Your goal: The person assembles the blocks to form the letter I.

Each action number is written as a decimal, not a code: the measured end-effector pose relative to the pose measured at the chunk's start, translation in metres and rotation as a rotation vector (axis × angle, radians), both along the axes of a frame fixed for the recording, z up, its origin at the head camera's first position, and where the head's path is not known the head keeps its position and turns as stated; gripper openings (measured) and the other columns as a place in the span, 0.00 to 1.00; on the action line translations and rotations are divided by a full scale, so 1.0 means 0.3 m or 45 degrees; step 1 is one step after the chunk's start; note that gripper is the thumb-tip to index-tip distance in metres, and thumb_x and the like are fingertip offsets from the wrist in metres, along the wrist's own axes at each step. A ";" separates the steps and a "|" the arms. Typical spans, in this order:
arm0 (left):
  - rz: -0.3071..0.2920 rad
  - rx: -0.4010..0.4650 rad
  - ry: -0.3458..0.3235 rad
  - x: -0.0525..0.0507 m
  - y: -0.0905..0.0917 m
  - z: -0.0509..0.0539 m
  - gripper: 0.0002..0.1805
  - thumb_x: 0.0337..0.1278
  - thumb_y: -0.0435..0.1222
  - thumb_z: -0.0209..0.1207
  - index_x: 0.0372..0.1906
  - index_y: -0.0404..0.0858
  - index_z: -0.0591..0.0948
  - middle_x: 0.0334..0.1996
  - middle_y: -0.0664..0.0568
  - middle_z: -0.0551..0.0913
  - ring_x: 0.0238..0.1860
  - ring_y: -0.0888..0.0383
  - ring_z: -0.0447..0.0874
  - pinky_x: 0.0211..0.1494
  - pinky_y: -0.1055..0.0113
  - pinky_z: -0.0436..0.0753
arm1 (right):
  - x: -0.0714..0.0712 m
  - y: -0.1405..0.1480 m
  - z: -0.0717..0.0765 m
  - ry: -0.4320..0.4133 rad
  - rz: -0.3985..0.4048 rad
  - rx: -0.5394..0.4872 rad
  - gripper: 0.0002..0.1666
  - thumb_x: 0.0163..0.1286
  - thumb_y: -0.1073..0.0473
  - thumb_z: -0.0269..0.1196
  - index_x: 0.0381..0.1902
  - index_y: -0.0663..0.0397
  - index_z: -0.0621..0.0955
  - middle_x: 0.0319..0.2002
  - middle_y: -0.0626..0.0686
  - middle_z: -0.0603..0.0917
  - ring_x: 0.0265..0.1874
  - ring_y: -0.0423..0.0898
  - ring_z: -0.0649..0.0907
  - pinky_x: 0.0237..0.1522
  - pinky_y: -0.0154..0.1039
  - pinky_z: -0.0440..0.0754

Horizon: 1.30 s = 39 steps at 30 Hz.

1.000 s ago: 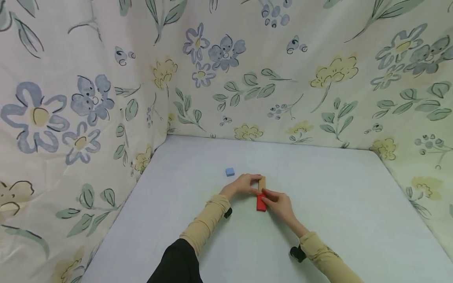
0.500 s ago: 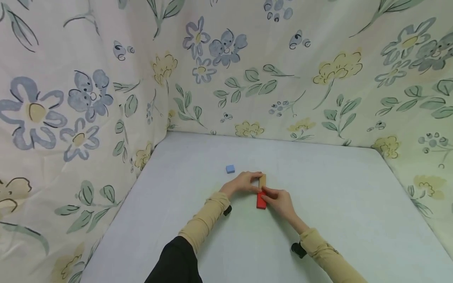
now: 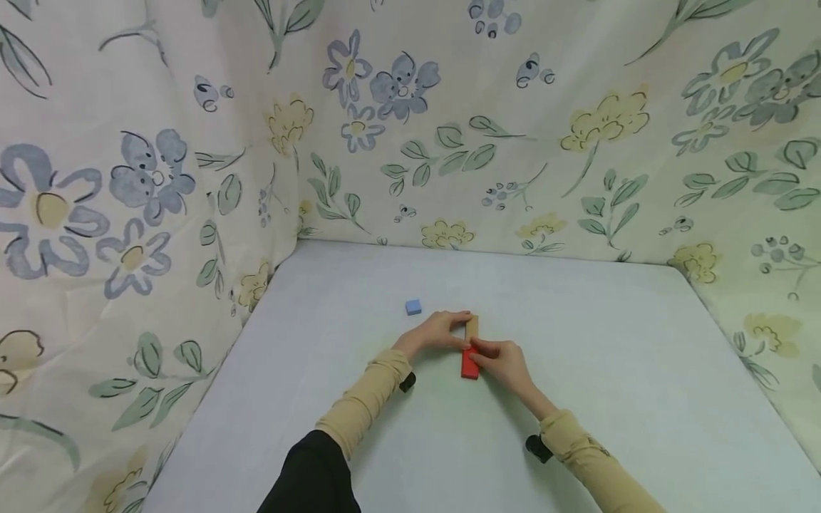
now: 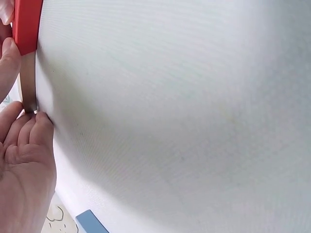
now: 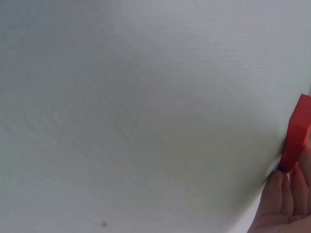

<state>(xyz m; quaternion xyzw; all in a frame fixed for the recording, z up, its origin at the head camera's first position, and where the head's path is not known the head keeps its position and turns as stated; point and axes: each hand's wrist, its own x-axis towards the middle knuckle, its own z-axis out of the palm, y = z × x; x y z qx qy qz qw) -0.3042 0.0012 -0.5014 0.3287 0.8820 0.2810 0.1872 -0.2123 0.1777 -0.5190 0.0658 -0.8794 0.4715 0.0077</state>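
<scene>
In the head view a tan block (image 3: pixel 472 328) and a red block (image 3: pixel 470 366) lie end to end in a line. The left hand (image 3: pixel 438 330) grips the tan block from the left, fingers at its far end and thumb near the joint. From the right, the right hand (image 3: pixel 505 362) pinches the red block near its far end. The left wrist view shows the tan block (image 4: pixel 28 82) meeting the red block (image 4: pixel 27 24), with fingertips at both. In the right wrist view, fingers touch the red block (image 5: pixel 297 133).
A small blue block (image 3: pixel 413 307) lies on the white table (image 3: pixel 577 320), to the left of and beyond the left hand. Floral cloth (image 3: pixel 398 128) hangs along the back and both sides of the table.
The head view has shifted slightly. Both hands keep their hold on the blocks, with no clear movement against the table.
</scene>
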 end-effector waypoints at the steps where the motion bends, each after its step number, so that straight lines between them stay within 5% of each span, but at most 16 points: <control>1: -0.001 -0.001 0.003 0.000 -0.001 -0.001 0.38 0.54 0.45 0.65 0.70 0.43 0.65 0.70 0.52 0.65 0.72 0.55 0.60 0.75 0.63 0.62 | -0.001 0.000 0.000 0.001 0.002 -0.003 0.21 0.60 0.63 0.67 0.52 0.60 0.82 0.49 0.59 0.84 0.51 0.53 0.83 0.50 0.46 0.83; 19: -0.016 0.005 0.060 -0.009 -0.025 0.024 0.38 0.56 0.45 0.64 0.70 0.41 0.64 0.71 0.49 0.62 0.72 0.54 0.60 0.75 0.63 0.62 | -0.022 -0.011 0.019 0.029 0.027 -0.022 0.21 0.59 0.62 0.68 0.52 0.60 0.82 0.49 0.58 0.84 0.50 0.52 0.83 0.50 0.44 0.84; 27: 0.007 0.058 0.042 0.001 -0.026 -0.001 0.39 0.55 0.44 0.65 0.70 0.41 0.64 0.71 0.49 0.62 0.72 0.55 0.60 0.75 0.63 0.62 | -0.012 -0.015 0.018 0.013 0.030 -0.039 0.21 0.59 0.63 0.68 0.52 0.62 0.81 0.49 0.59 0.84 0.50 0.53 0.83 0.50 0.45 0.84; 39: 0.039 0.111 0.130 0.039 -0.006 -0.018 0.39 0.55 0.43 0.65 0.70 0.36 0.64 0.69 0.47 0.66 0.71 0.54 0.62 0.74 0.63 0.63 | 0.005 0.001 0.014 -0.014 0.005 -0.038 0.22 0.60 0.64 0.67 0.53 0.61 0.81 0.50 0.59 0.83 0.52 0.54 0.82 0.52 0.47 0.82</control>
